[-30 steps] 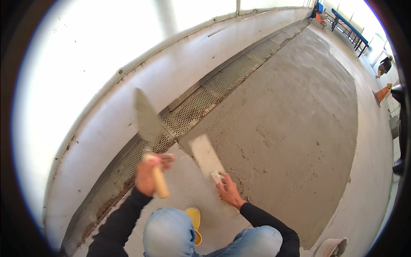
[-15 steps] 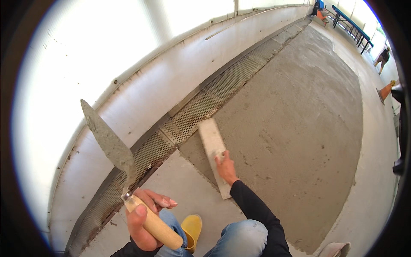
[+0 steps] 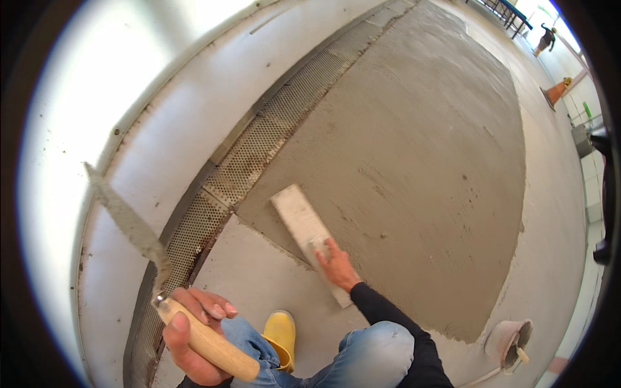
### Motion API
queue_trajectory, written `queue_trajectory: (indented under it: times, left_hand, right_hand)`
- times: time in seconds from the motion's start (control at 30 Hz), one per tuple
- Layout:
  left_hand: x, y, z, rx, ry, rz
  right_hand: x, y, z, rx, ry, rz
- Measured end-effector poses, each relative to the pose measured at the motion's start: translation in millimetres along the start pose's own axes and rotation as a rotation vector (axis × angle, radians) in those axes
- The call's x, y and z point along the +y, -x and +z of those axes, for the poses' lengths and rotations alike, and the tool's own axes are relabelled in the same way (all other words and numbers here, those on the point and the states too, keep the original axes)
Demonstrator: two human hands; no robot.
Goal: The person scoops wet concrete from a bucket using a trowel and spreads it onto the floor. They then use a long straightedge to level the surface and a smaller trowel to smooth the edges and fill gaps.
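In my left hand [image 3: 180, 343] is a pointed trowel [image 3: 132, 226], my fingers wrapped round its wooden handle. Its grey-smeared blade is raised and points up to the left, above the floor. My right hand [image 3: 337, 266] grips a long rectangular float [image 3: 299, 216] from above. The float lies flat across the near edge of a wet grey mortar patch [image 3: 414, 174], its near end over the pale floor. Fine streaks and small pits mark the mortar's surface.
A perforated metal drain grate [image 3: 249, 158] runs along the white wall [image 3: 187, 129] at left. My yellow boot [image 3: 279, 333] stands on the pale floor. A bucket [image 3: 499, 341] lies at lower right. Far right are an orange cone [image 3: 555, 94] and another person [image 3: 546, 40].
The float has moved away from the grate, to the right along the mortar's near edge, and tilts more. The view has shifted, bringing the bucket further in. My left hand still holds the trowel up.
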State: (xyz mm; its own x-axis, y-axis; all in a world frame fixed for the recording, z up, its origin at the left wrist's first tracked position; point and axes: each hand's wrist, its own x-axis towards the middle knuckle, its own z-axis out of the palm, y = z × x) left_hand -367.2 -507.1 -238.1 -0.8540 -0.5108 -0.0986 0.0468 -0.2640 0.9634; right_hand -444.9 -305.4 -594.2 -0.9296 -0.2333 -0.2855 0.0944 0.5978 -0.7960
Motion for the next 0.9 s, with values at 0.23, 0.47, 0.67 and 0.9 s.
queue_trajectory:
  times: [0.23,0.47,0.67,0.9]
  left_hand:
    - [1.3,0.2,-1.5,0.015,0.014,0.033]
    - [-20.0,4.9,27.3,-0.088,-0.058,-0.03]
    - [-29.9,12.5,35.3,-0.106,-0.128,0.015]
    - [-33.4,4.7,26.3,-0.04,-0.104,0.069]
  right_hand:
    - [78.1,67.7,-126.9,0.308,-0.084,0.205]
    - [20.6,82.6,-39.9,-0.146,-0.007,-0.04]
    - [105.7,104.4,-90.4,0.21,-0.043,0.107]
    - [215.9,206.2,-234.1,0.658,-0.055,0.618]
